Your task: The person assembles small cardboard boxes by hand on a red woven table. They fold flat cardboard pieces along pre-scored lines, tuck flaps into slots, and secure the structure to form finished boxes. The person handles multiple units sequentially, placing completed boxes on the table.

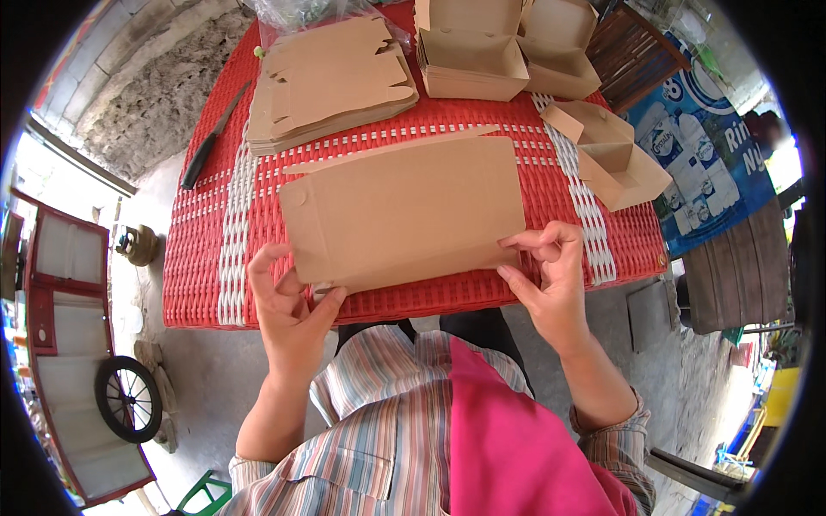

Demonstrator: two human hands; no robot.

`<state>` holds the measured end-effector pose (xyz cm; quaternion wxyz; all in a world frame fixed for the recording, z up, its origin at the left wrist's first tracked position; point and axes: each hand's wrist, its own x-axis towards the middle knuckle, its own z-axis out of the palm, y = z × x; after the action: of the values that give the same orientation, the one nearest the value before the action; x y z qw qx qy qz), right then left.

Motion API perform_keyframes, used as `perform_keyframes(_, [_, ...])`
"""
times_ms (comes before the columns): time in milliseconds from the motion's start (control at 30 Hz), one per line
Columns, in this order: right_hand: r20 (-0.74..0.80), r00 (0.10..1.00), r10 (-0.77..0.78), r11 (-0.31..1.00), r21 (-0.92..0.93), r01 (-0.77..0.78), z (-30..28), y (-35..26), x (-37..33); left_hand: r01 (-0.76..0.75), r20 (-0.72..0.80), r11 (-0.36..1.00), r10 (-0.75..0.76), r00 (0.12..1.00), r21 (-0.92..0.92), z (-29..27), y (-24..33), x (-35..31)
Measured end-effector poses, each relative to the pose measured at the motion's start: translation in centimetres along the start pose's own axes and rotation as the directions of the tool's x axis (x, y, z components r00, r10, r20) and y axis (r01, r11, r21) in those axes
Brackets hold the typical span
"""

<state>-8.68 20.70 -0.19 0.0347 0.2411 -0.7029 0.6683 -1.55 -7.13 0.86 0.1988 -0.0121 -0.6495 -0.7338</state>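
A brown cardboard box [404, 206], partly folded, is tilted up at the near edge of the red woven table [206, 292]. My left hand [291, 297] pinches its lower left corner between thumb and fingers. At the lower right corner, my right hand [551, 267] grips the card the same way, thumb below and fingers curled above. The broad flat panel faces me and hides whatever folds lie behind it, apart from a thin strip along the far edge.
Flat unfolded box blanks [331, 82] lie stacked at the far left, beside a black-handled knife [206, 146]. Folded open boxes [473, 64] stand at the far right, with another open box [624, 168] nearer on the right edge. A wooden chair [637, 60] is beyond.
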Motion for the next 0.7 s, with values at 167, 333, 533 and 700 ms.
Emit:
perform_keyframes(167, [0.141, 0.986, 0.094, 0.996, -0.027, -0.091, -1.6, -1.6, 0.1, 0.090, -0.007, 0.996, -0.090, 0.996, 0.007, -0.9, 0.2, -0.3])
perform_keyframes(333, [0.272, 0.962, -0.040, 0.998, 0.051, 0.027, -4.2, -2.2, 1.3, -0.216, 0.363, 0.951, 0.125, 0.923, 0.221, -3.9, -0.6, 1.8])
perform_keyframes(533, [0.312, 0.949, 0.039, 0.897, -0.430, 0.105, -2.7, -2.5, 5.9, -0.095, 0.396, 0.995, 0.073, 0.915, 0.036, -3.0, -0.6, 2.7])
perform_keyframes(700, [0.444, 0.811, 0.381, 0.924, -0.210, -0.319, -0.8, -2.4, 8.3, -0.128, 0.327, 0.992, 0.117, 0.938, 0.014, -3.3, -1.9, 4.0])
